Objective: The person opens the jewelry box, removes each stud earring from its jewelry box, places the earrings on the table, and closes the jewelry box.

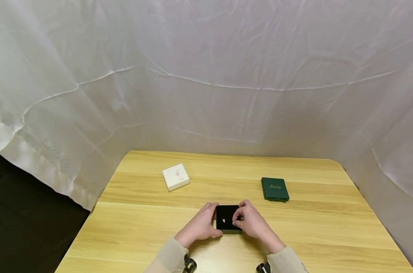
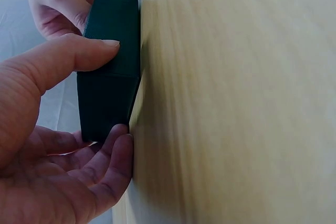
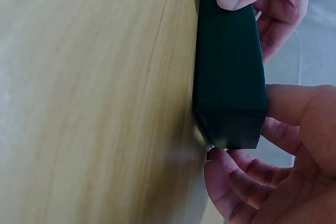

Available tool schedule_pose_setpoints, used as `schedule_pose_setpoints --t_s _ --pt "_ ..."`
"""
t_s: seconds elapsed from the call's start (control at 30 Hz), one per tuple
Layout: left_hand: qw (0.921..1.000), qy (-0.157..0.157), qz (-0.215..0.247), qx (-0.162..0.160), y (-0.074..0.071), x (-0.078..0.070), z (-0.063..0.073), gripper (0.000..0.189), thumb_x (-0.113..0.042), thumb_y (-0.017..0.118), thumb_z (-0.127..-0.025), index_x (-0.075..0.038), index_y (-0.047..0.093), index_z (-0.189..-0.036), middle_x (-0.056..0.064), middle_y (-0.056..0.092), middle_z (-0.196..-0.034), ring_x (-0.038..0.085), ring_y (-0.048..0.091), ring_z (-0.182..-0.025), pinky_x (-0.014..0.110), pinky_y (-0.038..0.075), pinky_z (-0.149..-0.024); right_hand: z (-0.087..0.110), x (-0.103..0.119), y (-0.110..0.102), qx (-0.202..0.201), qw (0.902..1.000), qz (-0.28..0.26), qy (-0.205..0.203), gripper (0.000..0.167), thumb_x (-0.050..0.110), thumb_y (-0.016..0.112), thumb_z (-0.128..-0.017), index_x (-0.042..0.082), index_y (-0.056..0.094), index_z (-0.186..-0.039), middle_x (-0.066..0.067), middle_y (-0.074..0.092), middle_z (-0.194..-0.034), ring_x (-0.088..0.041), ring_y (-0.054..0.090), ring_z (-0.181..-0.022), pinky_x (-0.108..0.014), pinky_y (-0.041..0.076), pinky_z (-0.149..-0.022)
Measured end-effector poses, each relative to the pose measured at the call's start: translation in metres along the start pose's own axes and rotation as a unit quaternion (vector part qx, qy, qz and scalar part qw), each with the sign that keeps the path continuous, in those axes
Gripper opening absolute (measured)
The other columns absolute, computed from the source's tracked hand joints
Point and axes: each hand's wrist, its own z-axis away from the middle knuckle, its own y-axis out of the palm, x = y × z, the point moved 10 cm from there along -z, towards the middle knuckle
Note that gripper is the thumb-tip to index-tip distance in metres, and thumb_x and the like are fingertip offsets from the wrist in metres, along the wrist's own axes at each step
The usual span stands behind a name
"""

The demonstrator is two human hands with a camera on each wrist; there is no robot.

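Observation:
A dark green jewelry box base (image 1: pixel 231 231) with a black insert (image 1: pixel 224 211) sits near the table's front. A small white, star-like jewelry piece (image 1: pixel 223 220) shows on the insert's left part. My left hand (image 1: pixel 203 223) grips the box's left side, its thumb on the near wall and fingers round the far corner, as the left wrist view also shows. Over the insert's right part, my right hand (image 1: pixel 250 220) has thumb and index fingertips brought together; I cannot tell what is between them. Its other fingers lie along the box's right side and far corner.
A green lid (image 1: pixel 275 189) marked "Jewelry" lies at the right, beyond my right hand. Farther back on the left is a white box (image 1: pixel 175 177) with a pink flower print. Pale curtains (image 1: pixel 227 113) hang behind and beside the wooden table (image 1: pixel 141 220).

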Motion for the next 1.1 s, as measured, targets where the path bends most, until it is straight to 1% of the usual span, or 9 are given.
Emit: schedule_pose_setpoints --t_s 0.2,0.4,0.53,0.63,0.67,0.77,0.87,0.93,1.1 --pt "1.0 0.002 0.0 -0.001 0.0 0.0 0.0 0.091 -0.023 0.087 -0.069 0.005 0.041 -0.143 0.013 0.051 -0.129 0.021 0.053 -0.109 0.037 0.045 -0.099 0.0 -0.001 0.0 -0.002 0.9999 -0.011 -0.006 0.026 0.004 0.082 -0.077 0.021 0.064 -0.067 -0.006 0.052 -0.104 -0.024 0.05 -0.101 -0.047 0.046 -0.09" --pt "1.0 0.001 0.001 -0.004 0.0 0.001 0.0 0.092 -0.023 0.087 -0.068 0.005 0.041 -0.143 0.014 0.051 -0.129 0.022 0.053 -0.11 0.038 0.045 -0.099 0.002 -0.004 0.001 0.011 0.9992 -0.04 0.0 0.025 0.007 0.08 -0.08 0.023 0.064 -0.069 -0.008 0.052 -0.108 -0.027 0.049 -0.107 -0.05 0.043 -0.093" --pt "1.0 0.002 0.002 -0.004 -0.001 0.0 0.0 0.092 -0.022 0.087 -0.068 0.006 0.041 -0.142 0.015 0.051 -0.131 0.023 0.053 -0.112 0.039 0.045 -0.1 0.005 -0.006 -0.001 0.022 0.9978 -0.06 0.016 0.021 0.008 0.079 -0.082 0.021 0.064 -0.073 -0.008 0.053 -0.106 -0.025 0.052 -0.095 -0.046 0.046 -0.085" --pt "1.0 0.002 0.002 -0.004 -0.001 0.0 0.0 0.092 -0.022 0.087 -0.068 0.006 0.041 -0.143 0.014 0.051 -0.131 0.022 0.053 -0.11 0.038 0.045 -0.099 0.008 -0.009 -0.004 0.03 0.9967 -0.068 0.033 0.018 0.008 0.077 -0.083 0.018 0.065 -0.075 -0.007 0.054 -0.103 -0.022 0.052 -0.086 -0.042 0.045 -0.077" --pt "1.0 0.002 0.003 -0.004 -0.001 0.0 0.0 0.092 -0.022 0.087 -0.068 0.006 0.041 -0.143 0.014 0.051 -0.13 0.021 0.054 -0.109 0.038 0.046 -0.099 0.009 -0.01 -0.005 0.031 0.9962 -0.071 0.039 0.017 0.008 0.077 -0.084 0.018 0.065 -0.076 -0.006 0.055 -0.102 -0.021 0.052 -0.086 -0.041 0.045 -0.076" --pt "1.0 0.0 0.005 -0.005 -0.001 0.0 0.001 0.093 -0.022 0.088 -0.068 0.006 0.04 -0.143 0.013 0.052 -0.129 0.02 0.054 -0.105 0.038 0.046 -0.098 0.014 -0.016 -0.012 0.027 0.9951 -0.08 0.052 0.016 0.008 0.075 -0.085 0.018 0.065 -0.077 -0.002 0.058 -0.099 -0.019 0.056 -0.088 -0.04 0.048 -0.078" --pt "1.0 -0.001 0.005 -0.004 -0.001 0.0 0.001 0.093 -0.022 0.088 -0.069 0.005 0.04 -0.143 0.014 0.051 -0.13 0.021 0.054 -0.107 0.039 0.046 -0.098 0.018 -0.023 -0.02 0.023 0.994 -0.092 0.054 0.014 0.008 0.074 -0.086 0.016 0.065 -0.079 0.001 0.06 -0.096 -0.017 0.059 -0.089 -0.04 0.05 -0.078" --pt "1.0 -0.001 0.004 -0.004 0.0 0.0 0.001 0.093 -0.022 0.088 -0.068 0.005 0.04 -0.144 0.014 0.051 -0.131 0.022 0.054 -0.109 0.039 0.046 -0.099 0.022 -0.03 -0.024 0.029 0.9942 -0.093 0.047 0.012 0.008 0.073 -0.087 0.015 0.065 -0.081 0.002 0.06 -0.094 -0.016 0.059 -0.088 -0.038 0.05 -0.075" --pt "1.0 -0.003 0.003 -0.003 0.001 0.001 0.0 0.093 -0.022 0.088 -0.068 0.004 0.04 -0.144 0.013 0.051 -0.13 0.023 0.054 -0.11 0.04 0.046 -0.099 0.031 -0.051 -0.034 0.054 0.9955 -0.073 0.027 0.011 0.007 0.07 -0.089 0.014 0.065 -0.082 0.004 0.061 -0.089 -0.015 0.058 -0.084 -0.034 0.049 -0.075"
